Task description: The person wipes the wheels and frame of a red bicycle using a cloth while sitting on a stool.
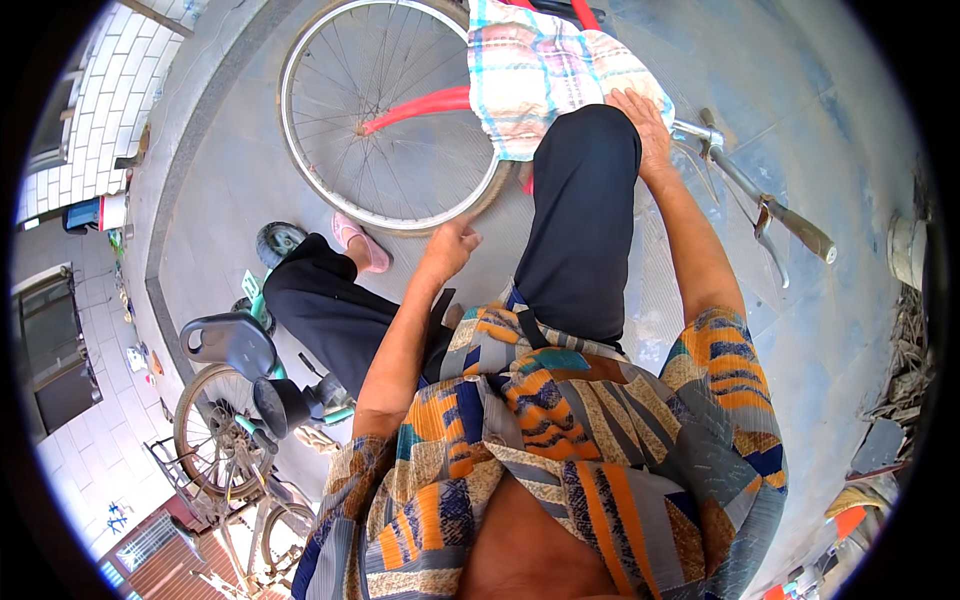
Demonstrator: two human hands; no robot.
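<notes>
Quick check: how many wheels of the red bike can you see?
1: the silver-rimmed wheel, upper part of the view, just left of the checked cloth. Any second wheel may be hidden or out of frame.

Offers no readable lettering, label, number or sign anywhere. Shows a small blue mark (118,517) on the white tiling (108,455) at lower left, too small and blurred to make out as writing.

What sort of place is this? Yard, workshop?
Probably a home yard: a red bicycle on grey paving, another bicycle at left, and a white wall with windows.
</notes>
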